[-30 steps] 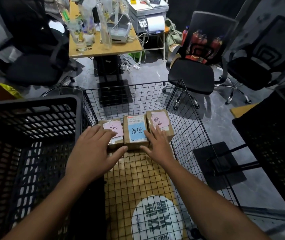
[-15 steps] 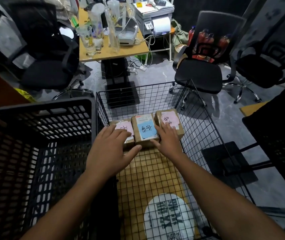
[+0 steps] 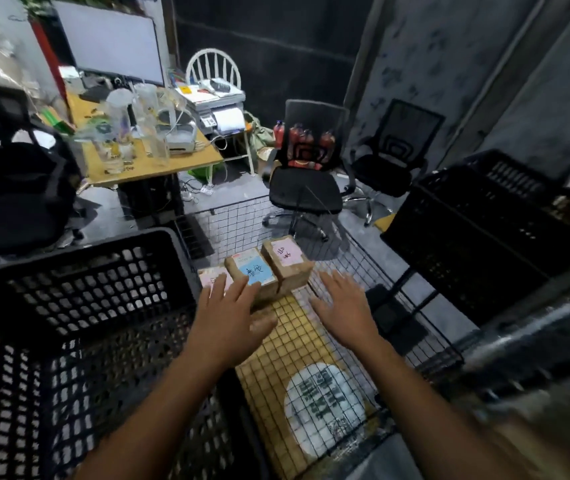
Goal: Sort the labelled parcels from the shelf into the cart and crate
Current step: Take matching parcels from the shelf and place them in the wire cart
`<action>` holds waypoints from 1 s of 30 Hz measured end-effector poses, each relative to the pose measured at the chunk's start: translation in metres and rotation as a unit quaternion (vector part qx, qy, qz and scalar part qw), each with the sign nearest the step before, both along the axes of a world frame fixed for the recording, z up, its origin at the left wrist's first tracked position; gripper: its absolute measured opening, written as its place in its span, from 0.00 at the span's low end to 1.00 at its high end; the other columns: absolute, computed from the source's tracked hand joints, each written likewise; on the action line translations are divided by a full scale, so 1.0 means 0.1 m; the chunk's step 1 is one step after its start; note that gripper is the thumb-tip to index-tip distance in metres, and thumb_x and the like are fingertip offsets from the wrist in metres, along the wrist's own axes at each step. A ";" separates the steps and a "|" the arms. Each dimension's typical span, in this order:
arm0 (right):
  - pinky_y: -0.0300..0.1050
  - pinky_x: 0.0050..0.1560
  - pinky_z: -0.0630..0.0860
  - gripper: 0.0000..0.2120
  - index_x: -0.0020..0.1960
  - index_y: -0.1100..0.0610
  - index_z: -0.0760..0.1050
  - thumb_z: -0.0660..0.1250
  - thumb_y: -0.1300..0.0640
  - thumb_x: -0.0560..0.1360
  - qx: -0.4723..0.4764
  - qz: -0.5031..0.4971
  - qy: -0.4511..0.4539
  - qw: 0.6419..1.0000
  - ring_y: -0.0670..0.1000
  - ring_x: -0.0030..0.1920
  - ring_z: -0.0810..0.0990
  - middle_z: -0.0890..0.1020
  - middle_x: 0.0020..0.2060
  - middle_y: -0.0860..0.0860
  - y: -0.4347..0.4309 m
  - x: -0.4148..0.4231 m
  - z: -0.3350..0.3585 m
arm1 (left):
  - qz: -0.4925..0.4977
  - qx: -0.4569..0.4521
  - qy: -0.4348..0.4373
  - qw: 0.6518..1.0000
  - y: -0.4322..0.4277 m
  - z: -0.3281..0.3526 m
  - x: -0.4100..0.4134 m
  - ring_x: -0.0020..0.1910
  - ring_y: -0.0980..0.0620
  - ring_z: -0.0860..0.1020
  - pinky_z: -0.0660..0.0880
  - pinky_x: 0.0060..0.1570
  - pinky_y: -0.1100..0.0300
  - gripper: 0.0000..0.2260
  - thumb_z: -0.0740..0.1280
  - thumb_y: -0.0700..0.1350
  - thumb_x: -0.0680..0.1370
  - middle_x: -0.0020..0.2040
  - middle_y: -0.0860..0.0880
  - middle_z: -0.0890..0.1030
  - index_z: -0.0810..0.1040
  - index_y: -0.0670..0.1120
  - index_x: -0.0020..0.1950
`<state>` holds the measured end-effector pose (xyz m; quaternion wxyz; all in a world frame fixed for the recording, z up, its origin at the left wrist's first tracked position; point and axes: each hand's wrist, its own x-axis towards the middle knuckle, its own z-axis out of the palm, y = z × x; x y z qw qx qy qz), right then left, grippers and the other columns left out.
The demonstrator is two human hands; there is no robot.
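The straight fingers (image 3: 238,291) of the left hand (image 3: 228,320) were spread over a pink-labelled brown cardboard parcel (image 3: 211,276) and a blue-labelled brown cardboard parcel (image 3: 255,270); contact could not be judged. The fingers (image 3: 332,284) of the right hand (image 3: 344,306) were held apart, gripping nothing, near a second pink-labelled parcel (image 3: 287,258). All three were laid side by side in the black wire-mesh cart (image 3: 242,220), next to the black perforated plastic crate (image 3: 86,271).

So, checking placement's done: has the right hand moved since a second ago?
Yes. The right hand has pulled back toward the person and rightward, off the right pink-labelled parcel it was touching.
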<state>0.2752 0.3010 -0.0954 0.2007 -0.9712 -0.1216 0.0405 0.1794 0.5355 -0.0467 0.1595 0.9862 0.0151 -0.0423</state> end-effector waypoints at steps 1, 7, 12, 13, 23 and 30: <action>0.55 0.80 0.44 0.31 0.82 0.46 0.57 0.58 0.37 0.83 0.003 -0.017 -0.008 1.000 0.56 0.82 0.51 0.58 0.82 0.53 -0.06 -0.18 0.08 | -0.013 -0.008 -0.001 1.000 -0.03 0.01 -0.09 0.83 0.44 0.42 0.41 0.81 0.43 0.37 0.53 0.71 0.80 0.85 0.51 0.50 0.52 0.55 0.84; 0.61 0.81 0.46 0.33 0.83 0.45 0.55 0.52 0.33 0.82 0.010 -0.108 -0.046 0.993 0.55 0.83 0.48 0.57 0.83 0.50 -0.37 -1.35 0.49 | -0.123 -0.042 -0.033 0.991 -0.40 0.01 -0.62 0.79 0.45 0.28 0.32 0.78 0.41 0.43 0.39 0.78 0.71 0.83 0.53 0.35 0.44 0.61 0.84; 0.61 0.81 0.48 0.36 0.82 0.43 0.56 0.47 0.29 0.79 0.027 -0.196 -0.065 0.978 0.53 0.83 0.49 0.57 0.82 0.48 -0.77 -2.14 0.68 | -0.198 -0.059 -0.061 0.977 -0.82 0.15 -0.92 0.81 0.45 0.30 0.33 0.78 0.43 0.37 0.47 0.75 0.78 0.84 0.55 0.37 0.44 0.63 0.83; 0.60 0.81 0.47 0.36 0.82 0.43 0.56 0.47 0.30 0.78 0.032 -0.213 -0.072 0.974 0.52 0.83 0.48 0.57 0.83 0.48 -0.85 -2.30 0.72 | -0.211 -0.056 -0.063 0.974 -0.91 0.19 -0.99 0.81 0.45 0.30 0.33 0.78 0.43 0.36 0.49 0.73 0.79 0.84 0.54 0.38 0.44 0.62 0.84; 0.62 0.81 0.49 0.33 0.80 0.45 0.64 0.54 0.31 0.80 0.055 -0.375 -0.143 0.914 0.54 0.83 0.51 0.62 0.81 0.50 -1.97 -3.90 0.84 | -0.376 -0.054 -0.058 0.923 -2.37 0.42 -1.89 0.83 0.48 0.39 0.39 0.81 0.45 0.39 0.50 0.74 0.78 0.84 0.57 0.38 0.41 0.60 0.84; 0.57 0.82 0.44 0.33 0.81 0.42 0.60 0.52 0.31 0.79 0.070 -0.474 -0.160 0.863 0.49 0.83 0.46 0.57 0.82 0.45 -2.83 -5.41 0.92 | -0.451 -0.095 -0.066 0.885 -3.71 0.56 -2.94 0.83 0.48 0.42 0.46 0.81 0.45 0.39 0.52 0.74 0.77 0.85 0.56 0.46 0.48 0.59 0.84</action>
